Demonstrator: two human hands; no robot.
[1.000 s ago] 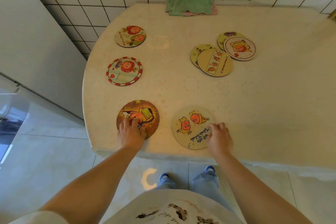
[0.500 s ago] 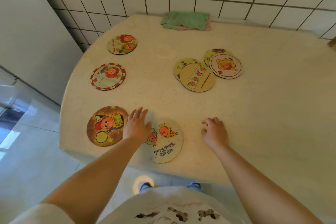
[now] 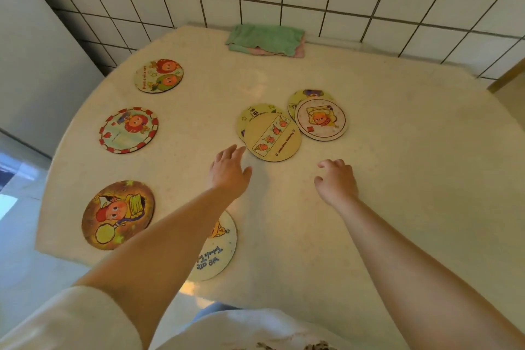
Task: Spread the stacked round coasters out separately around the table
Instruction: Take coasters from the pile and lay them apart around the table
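Both hands empty, fingers loose: left hand (image 3: 229, 170) just short of mid-table tan coaster (image 3: 272, 137); right hand (image 3: 337, 180) nr centre of table (image 3: 397, 179).

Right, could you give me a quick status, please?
Left hand open, right hand loosely curled, both empty. Two coaster pairs overlap. Nothing in the way.

We can read "we are" in blue letters on the pale coaster (image 3: 217, 253) at the near edge of the surface; its second line is partly hidden by the left forearm. The far-left coaster (image 3: 159, 75) carries "Have a nice" along its rim. The tan coaster (image 3: 272, 137) bears small print too blurred to read.
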